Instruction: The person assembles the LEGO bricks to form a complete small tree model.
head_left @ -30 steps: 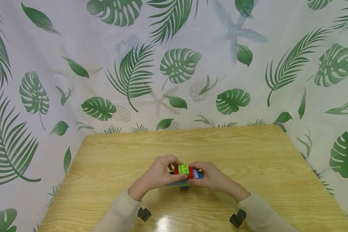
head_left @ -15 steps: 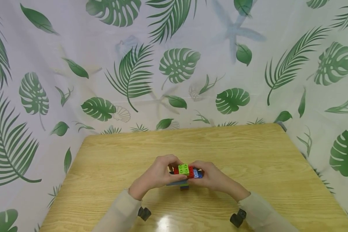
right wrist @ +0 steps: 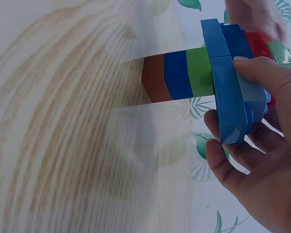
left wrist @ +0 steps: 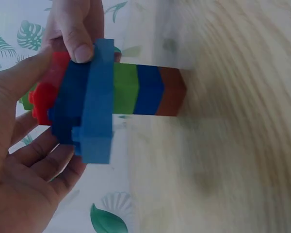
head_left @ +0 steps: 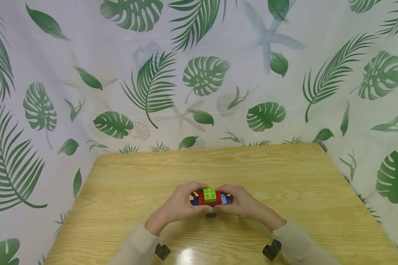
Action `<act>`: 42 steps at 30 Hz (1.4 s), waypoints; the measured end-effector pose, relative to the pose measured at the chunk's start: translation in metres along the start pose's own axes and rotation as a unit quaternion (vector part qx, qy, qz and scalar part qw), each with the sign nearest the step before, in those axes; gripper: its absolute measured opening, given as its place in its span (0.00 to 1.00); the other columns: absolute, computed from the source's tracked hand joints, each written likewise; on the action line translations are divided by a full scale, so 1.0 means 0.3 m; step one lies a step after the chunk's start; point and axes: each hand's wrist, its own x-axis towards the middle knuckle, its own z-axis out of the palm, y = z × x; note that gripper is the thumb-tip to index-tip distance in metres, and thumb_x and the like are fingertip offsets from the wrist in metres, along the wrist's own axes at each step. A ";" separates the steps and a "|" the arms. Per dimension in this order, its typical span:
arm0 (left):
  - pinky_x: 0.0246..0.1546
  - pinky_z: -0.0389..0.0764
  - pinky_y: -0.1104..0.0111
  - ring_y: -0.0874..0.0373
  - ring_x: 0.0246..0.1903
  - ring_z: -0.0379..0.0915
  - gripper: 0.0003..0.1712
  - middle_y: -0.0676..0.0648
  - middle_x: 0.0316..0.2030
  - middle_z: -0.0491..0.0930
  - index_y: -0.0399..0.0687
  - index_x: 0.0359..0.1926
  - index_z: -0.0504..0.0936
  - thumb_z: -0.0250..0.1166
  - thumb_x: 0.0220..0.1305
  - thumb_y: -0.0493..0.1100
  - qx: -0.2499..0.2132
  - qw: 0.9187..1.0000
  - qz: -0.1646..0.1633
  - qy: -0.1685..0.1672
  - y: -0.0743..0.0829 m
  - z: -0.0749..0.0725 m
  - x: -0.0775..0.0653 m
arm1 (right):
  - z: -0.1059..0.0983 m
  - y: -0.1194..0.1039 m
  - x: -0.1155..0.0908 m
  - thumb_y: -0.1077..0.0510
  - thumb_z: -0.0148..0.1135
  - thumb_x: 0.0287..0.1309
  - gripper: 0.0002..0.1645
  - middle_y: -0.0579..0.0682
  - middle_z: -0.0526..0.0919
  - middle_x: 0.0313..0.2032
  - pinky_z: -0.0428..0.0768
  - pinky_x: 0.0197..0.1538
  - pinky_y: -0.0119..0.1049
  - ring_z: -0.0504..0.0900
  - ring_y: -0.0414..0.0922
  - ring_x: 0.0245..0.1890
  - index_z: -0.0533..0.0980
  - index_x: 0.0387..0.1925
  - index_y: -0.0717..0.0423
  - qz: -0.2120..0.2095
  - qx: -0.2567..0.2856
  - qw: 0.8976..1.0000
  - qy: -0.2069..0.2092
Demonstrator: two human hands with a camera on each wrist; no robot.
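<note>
A stacked toy building-block model (head_left: 210, 195) stands upright on the table between both hands. Its narrow stem runs upward from a brown block (left wrist: 172, 92) through dark blue (left wrist: 149, 90) and green (left wrist: 125, 88). Wider blue blocks (right wrist: 228, 97) lie across the stem, with red blocks (left wrist: 48, 92) above and a lime-green studded block on top. My left hand (head_left: 180, 201) curls round the left side, thumb in front and fingers behind. My right hand (head_left: 240, 200) grips the right end, its thumb pressing the front of the blue blocks (right wrist: 252, 94). Some fingertips are hidden behind the model.
The wooden table (head_left: 146, 165) extends around the model on all sides. A leaf-print cloth (head_left: 202, 92) hangs behind and beside it. Dark camera mounts (head_left: 272, 249) sit at both wrists.
My left hand has shifted slightly down, its thumb lower, uncovering more of the red blocks and a blue block at the left end. The right hand and the model look unmoved.
</note>
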 end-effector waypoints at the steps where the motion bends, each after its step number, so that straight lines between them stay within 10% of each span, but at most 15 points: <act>1: 0.52 0.82 0.66 0.62 0.49 0.81 0.34 0.53 0.55 0.86 0.49 0.65 0.81 0.79 0.61 0.55 0.000 1.000 -0.008 -0.004 -0.010 0.002 -0.008 | 0.001 -0.001 0.000 0.49 0.73 0.67 0.27 0.53 0.86 0.52 0.84 0.47 0.36 0.82 0.40 0.45 0.79 0.61 0.57 0.003 0.000 1.000 -0.001; 11: 0.49 0.85 0.56 0.58 0.47 0.82 0.34 0.50 0.52 0.87 0.48 0.68 0.77 0.78 0.63 0.46 -0.005 0.999 -0.033 -0.003 -0.075 0.007 -0.056 | 0.010 0.003 0.012 0.47 0.73 0.67 0.29 0.51 0.86 0.55 0.83 0.50 0.33 0.84 0.43 0.50 0.78 0.64 0.55 0.037 0.008 0.999 0.002; 31: 0.56 0.85 0.56 0.50 0.50 0.84 0.28 0.42 0.54 0.87 0.47 0.68 0.79 0.71 0.72 0.50 -0.114 0.976 -0.118 0.140 -0.173 0.009 0.032 | -0.013 0.068 0.096 0.64 0.70 0.65 0.35 0.61 0.80 0.62 0.85 0.58 0.48 0.85 0.53 0.53 0.70 0.72 0.59 0.045 0.018 0.993 0.111; 42: 0.47 0.84 0.62 0.53 0.45 0.81 0.31 0.41 0.57 0.84 0.45 0.69 0.78 0.71 0.71 0.51 -0.097 0.976 -0.166 0.101 -0.229 0.024 0.052 | 0.005 0.146 0.130 0.58 0.70 0.69 0.31 0.60 0.82 0.61 0.84 0.58 0.51 0.82 0.53 0.54 0.74 0.69 0.61 0.088 -0.027 0.993 0.077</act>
